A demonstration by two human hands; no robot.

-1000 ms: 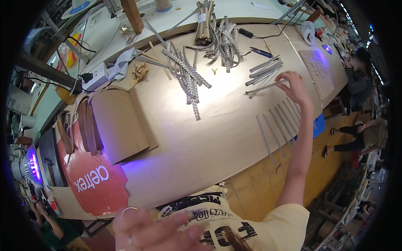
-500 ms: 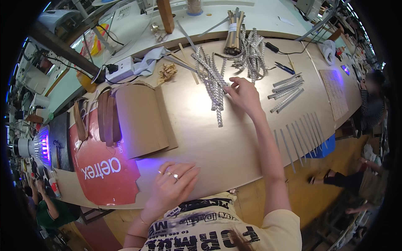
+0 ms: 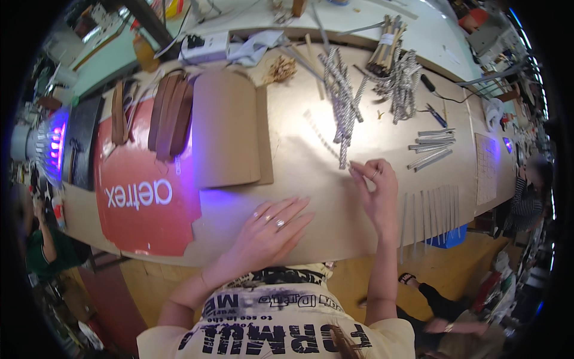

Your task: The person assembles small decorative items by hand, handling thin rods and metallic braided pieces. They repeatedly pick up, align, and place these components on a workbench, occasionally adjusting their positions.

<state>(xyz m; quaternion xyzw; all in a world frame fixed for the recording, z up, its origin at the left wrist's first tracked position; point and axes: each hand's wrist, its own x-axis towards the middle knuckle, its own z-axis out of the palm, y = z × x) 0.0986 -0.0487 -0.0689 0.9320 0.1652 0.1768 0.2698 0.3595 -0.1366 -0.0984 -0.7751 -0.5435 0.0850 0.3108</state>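
On tan worktable (image 3: 311,179), right hand (image 3: 376,194) pinches near end of long patterned grey strip (image 3: 344,128), axis running far; left hand (image 3: 269,230) flat, fingers spread, empty

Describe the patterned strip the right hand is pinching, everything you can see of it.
The strip is narrow and flat, with a grey-and-white speckled pattern that looks like woven or printed tape. Its near end sits between the right hand's fingertips, just above the tan tabletop. It runs away from the person into a loose pile of matching strips. Whether it is paper or fabric cannot be told.
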